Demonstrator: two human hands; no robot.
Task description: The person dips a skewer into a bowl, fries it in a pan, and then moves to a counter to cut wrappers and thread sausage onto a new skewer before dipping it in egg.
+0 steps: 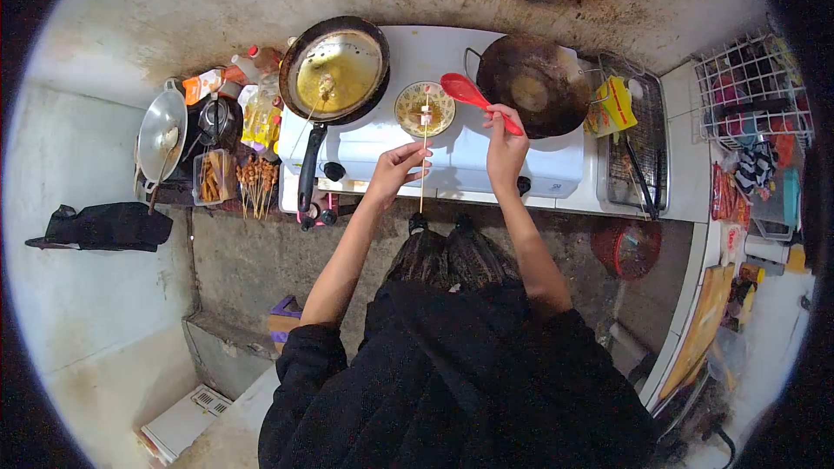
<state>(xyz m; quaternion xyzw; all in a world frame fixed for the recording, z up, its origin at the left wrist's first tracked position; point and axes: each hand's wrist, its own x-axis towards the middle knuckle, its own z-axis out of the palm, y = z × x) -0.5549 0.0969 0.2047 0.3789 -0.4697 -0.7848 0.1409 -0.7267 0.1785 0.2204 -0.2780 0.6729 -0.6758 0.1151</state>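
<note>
A thin wooden skewer (424, 152) stands over the small bowl (425, 109) at upper centre, on the white stove (452, 161). The left hand (398, 167) has its grip pinched on the skewer. The right hand (506, 146), just right of it, has its grip clamped on a red spoon (469, 94). A frying pan of oil (335, 71) sits left, a dark wok (533, 85) right.

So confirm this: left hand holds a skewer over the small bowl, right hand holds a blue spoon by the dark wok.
Wrong on one point: the spoon in the right hand is red, not blue, as the head view shows. The left hand does hold the skewer over the small bowl, beside the dark wok.
</note>
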